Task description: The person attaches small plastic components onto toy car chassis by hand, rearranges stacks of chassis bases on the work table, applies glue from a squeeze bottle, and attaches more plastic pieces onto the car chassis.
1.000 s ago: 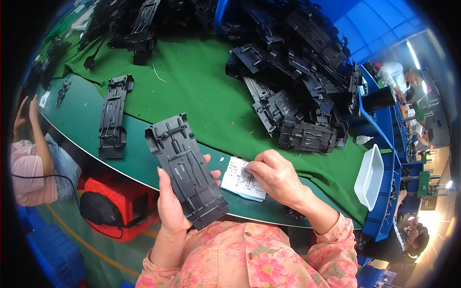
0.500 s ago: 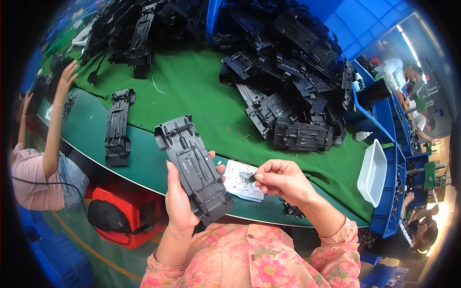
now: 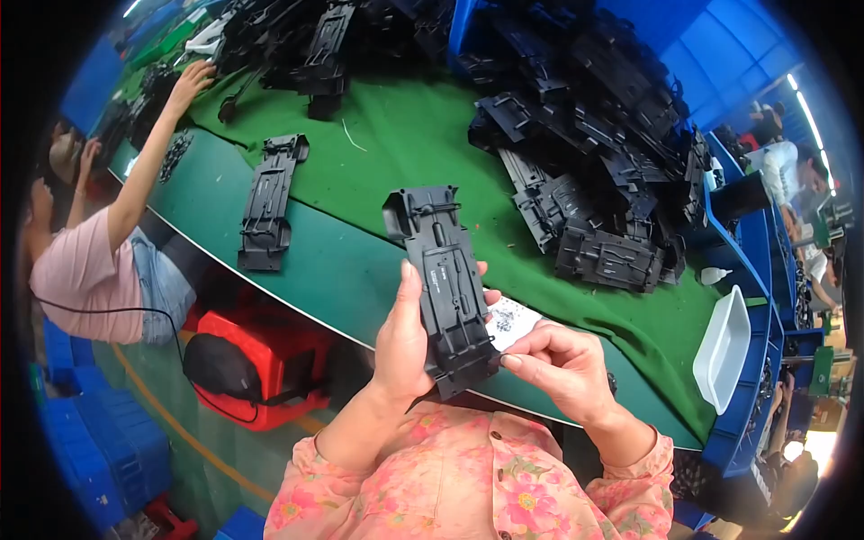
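Note:
My left hand is wrapped round a long black plastic chassis, thumb on its near side and fingertips showing past the opposite edge. The chassis is held tilted above the bench front, its ribbed face with molded rods and flared corners turned up. At its lower right edge, my right hand pinches with thumb and forefinger; whatever lies between the fingertips is too small and hidden to name. Just beyond the right hand, a white sheet with small dark bits on it rests on the bench, partly covered.
Another black chassis lies on the green bench at left. A large heap of chassis stands on the green cloth, with a white tray at right. At left, a co-worker's arm reaches over the bench near a red stool.
My right hand has moved from above the white sheet to the chassis's lower right edge. The chassis now stands straighter in my left hand. The whole view has shifted.

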